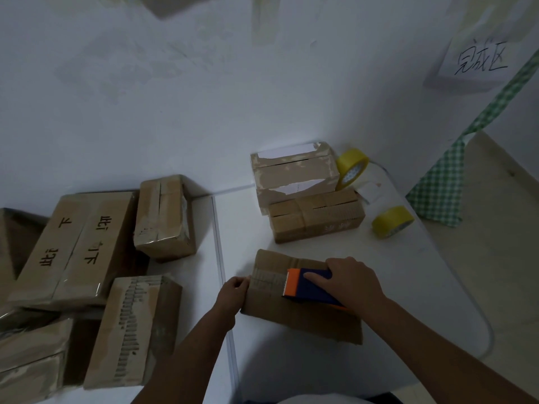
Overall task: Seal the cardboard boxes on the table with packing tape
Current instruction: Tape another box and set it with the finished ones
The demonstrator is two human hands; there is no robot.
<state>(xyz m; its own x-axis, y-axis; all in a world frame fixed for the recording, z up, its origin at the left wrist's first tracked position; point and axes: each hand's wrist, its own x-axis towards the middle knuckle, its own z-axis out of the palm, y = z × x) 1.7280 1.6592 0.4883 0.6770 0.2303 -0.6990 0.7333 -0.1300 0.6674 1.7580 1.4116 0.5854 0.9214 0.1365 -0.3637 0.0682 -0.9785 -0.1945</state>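
Holding the dispenser (313, 287) flat on the box (303, 304), my right hand (350, 279) wraps its blue body, forefinger laid along the side; this grip is closed round the tool. My left hand (234, 287) pinches the box's left edge, fingers curled on the cardboard. The box lies on the white surface (408, 272), directly before me, between both hands.

To do this step well, I judge the following necessary:
- Keep the orange toothed blade low against the lid so the tape lies without bubbles.
- Draw along the centre seam, straight, with steady pressure.
- Brace the left edge firmly; the box is light and may slide on the smooth surface.

Materials: the box is worn brown cardboard, matt, with scuffed facing. The dispenser is hard plastic, blue with an orange serrated end. Two yellow rolls (351, 167) (392, 221) lie well apart from the box, at far right.
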